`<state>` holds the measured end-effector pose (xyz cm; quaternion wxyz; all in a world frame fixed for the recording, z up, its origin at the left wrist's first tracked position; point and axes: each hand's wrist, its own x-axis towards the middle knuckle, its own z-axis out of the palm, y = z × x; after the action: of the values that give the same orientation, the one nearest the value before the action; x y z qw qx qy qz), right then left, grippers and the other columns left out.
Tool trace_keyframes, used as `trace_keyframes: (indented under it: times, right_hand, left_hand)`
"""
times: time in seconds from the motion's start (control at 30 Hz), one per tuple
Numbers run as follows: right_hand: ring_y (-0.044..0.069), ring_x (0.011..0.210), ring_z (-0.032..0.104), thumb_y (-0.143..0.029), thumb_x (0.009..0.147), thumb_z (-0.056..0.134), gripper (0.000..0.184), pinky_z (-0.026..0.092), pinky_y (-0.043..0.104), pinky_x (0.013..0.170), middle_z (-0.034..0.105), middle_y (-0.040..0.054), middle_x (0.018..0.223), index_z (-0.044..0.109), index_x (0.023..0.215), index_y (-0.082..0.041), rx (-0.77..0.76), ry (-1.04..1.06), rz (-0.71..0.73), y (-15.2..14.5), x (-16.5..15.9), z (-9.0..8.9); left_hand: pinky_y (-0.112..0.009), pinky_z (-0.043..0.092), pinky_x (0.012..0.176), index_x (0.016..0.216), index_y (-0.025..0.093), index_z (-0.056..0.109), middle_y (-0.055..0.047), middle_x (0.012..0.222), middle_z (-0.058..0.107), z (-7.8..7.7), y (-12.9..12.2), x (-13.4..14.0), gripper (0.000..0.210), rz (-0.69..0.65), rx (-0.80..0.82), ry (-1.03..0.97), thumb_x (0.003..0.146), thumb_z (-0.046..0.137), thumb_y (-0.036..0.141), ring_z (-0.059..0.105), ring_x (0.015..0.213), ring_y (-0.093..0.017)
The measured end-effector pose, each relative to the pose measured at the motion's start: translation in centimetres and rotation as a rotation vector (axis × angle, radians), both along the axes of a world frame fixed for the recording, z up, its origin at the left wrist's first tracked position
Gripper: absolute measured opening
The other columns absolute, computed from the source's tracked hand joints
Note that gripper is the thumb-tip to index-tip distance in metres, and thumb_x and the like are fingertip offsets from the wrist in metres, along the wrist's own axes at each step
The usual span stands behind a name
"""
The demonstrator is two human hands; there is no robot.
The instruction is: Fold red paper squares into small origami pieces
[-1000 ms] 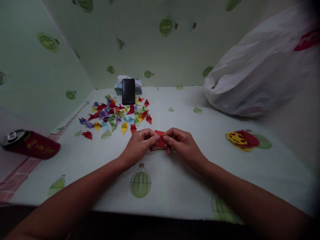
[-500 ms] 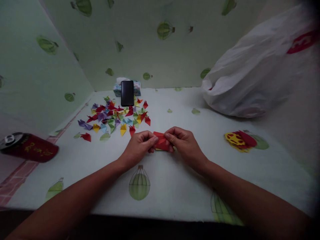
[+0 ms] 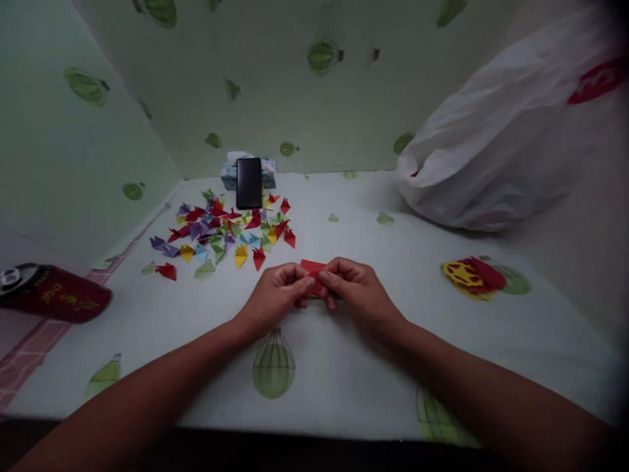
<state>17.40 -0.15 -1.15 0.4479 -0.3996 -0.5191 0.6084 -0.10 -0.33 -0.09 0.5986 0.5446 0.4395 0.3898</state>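
Between my hands, above the middle of the table, is a piece of red paper [image 3: 312, 265]. Its upper edge shows, while the thumbs and fingers cover most of the rest. My left hand [image 3: 282, 288] is closed in a pinch on its left side. On the right side my right hand [image 3: 354, 286] pinches it too, and the two thumbs nearly meet. A thin yellowish edge shows beneath the red. Beyond my left hand lies a spread of small folded paper cranes [image 3: 221, 226] in red, yellow, green, purple and blue.
A black phone [image 3: 249, 183] leans on a tissue box [image 3: 268, 172] behind the cranes. A red can [image 3: 56, 293] is at the left. Yellow and red cut-out pieces [image 3: 474, 278] lie to the right, below a big white plastic bag [image 3: 484, 151].
My hands have come closer together on the red paper, so less of it shows between the thumbs. Both have lowered slightly toward me. The view has shifted a little.
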Motion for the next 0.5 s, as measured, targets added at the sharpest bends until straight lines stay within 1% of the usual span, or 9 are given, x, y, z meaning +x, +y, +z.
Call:
trace_keyframes:
  times: [0.07, 0.17, 0.3, 0.4, 0.5]
  right_hand:
    - [0.008, 0.048, 0.052, -0.041, 0.087, 0.070, 0.029, 0.041, 0.025, 0.053, 0.063, -0.0027, 0.061, 0.061, 0.072, -0.018, 0.026, -0.018, -0.004, -0.02, 0.16, 0.21]
    - [0.009, 0.048, 0.053, -0.041, 0.088, 0.069, 0.029, 0.043, 0.025, 0.053, 0.064, -0.0026, 0.061, 0.061, 0.071, -0.018, 0.055, -0.044, 0.006, 0.05, 0.31, 0.38]
    - [0.009, 0.046, 0.054, -0.043, 0.089, 0.065, 0.031, 0.043, 0.026, 0.052, 0.063, -0.0018, 0.059, 0.060, 0.070, -0.018, 0.041, -0.087, 0.046, 0.24, 0.38, 0.32]
    - [0.009, 0.046, 0.053, -0.044, 0.089, 0.063, 0.033, 0.041, 0.025, 0.051, 0.062, -0.0022, 0.058, 0.059, 0.069, -0.018, 0.053, -0.105, 0.019, 0.37, 0.39, 0.22]
    - [0.010, 0.049, 0.053, -0.043, 0.090, 0.061, 0.031, 0.042, 0.025, 0.053, 0.060, -0.0025, 0.057, 0.059, 0.072, -0.018, 0.084, -0.141, -0.008, 0.55, 0.40, 0.19]
  left_hand:
    - [-0.023, 0.039, 0.054, 0.070, 0.016, 0.062, 0.002, 0.061, 0.059, 0.12, 0.05, -0.08, 0.025, -0.009, 0.003, -0.006, 0.082, 0.071, 0.035, 0.048, 0.052, -0.008]
    - [-0.023, 0.040, 0.057, 0.073, 0.015, 0.064, 0.001, 0.064, 0.061, 0.30, 0.05, -0.09, 0.023, -0.033, 0.023, 0.016, 0.085, 0.069, 0.035, 0.050, 0.057, -0.009]
    - [-0.023, 0.039, 0.055, 0.071, 0.016, 0.063, 0.002, 0.062, 0.059, 0.38, 0.07, 0.05, 0.024, -0.035, 0.075, 0.041, 0.086, 0.066, 0.034, 0.048, 0.055, -0.009]
    - [-0.023, 0.039, 0.054, 0.069, 0.016, 0.061, 0.003, 0.059, 0.056, 0.39, 0.16, 0.13, 0.023, -0.008, 0.081, 0.065, 0.086, 0.066, 0.033, 0.047, 0.054, -0.009]
    - [-0.023, 0.040, 0.056, 0.073, 0.016, 0.061, 0.003, 0.059, 0.057, 0.37, 0.25, 0.10, 0.020, -0.009, 0.041, 0.090, 0.086, 0.064, 0.031, 0.050, 0.055, -0.010]
